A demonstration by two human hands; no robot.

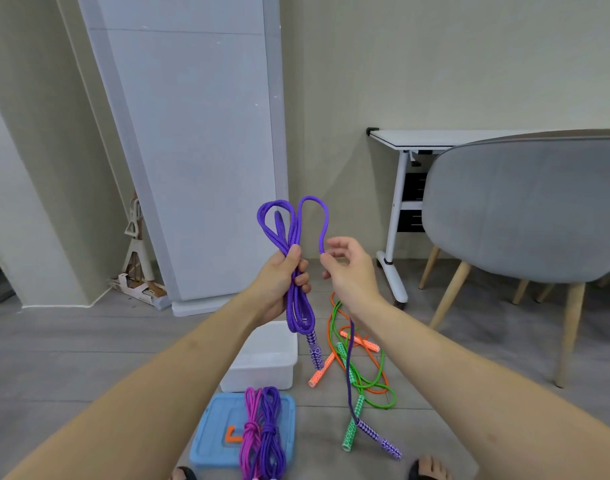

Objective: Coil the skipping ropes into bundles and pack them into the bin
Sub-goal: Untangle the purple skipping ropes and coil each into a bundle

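Observation:
My left hand (282,282) grips the folded loops of a purple skipping rope (294,237), held upright in mid-air; one patterned handle hangs below the fist. My right hand (348,268) pinches the rope's free strand, which arcs up from the bundle and then drops behind my wrist to the second purple handle (383,443) on the floor. The white bin (265,362) stands on the floor under my hands. A pink bundle (250,434) and a purple bundle (270,434), both tied, lie on the blue lid (213,434). Loose orange rope (334,348) and green rope (373,386) lie tangled to the bin's right.
A grey chair (525,209) on wooden legs stands at the right, a white desk (418,140) behind it. A tall white panel (192,150) leans on the wall at the back. My sandalled feet (428,469) show at the bottom edge.

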